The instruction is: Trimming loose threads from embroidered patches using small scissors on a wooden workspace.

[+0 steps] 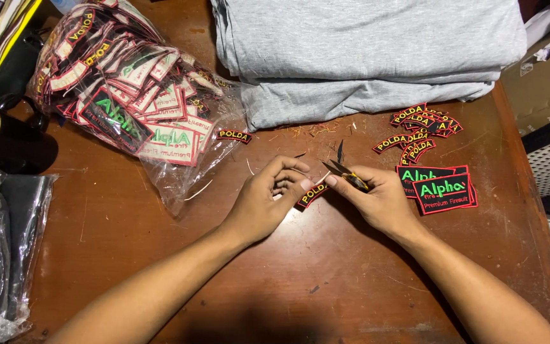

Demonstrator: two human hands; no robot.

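Brown wooden table [160,267] sits under both hands. The left hand [268,200] pinches a small curved patch [312,195] with a red edge and yellow letters. The right hand [377,197] grips little thread snips [345,173] just above the patch. A clear bag of patches [122,95] lies at the left. Folded grey cloth [364,57] lies behind.

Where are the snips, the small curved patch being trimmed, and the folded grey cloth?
snips [346,174], head view, on the blades near the right hand's fingers
curved patch [312,194], head view, on its black middle
grey cloth [364,44], head view, on the top fold
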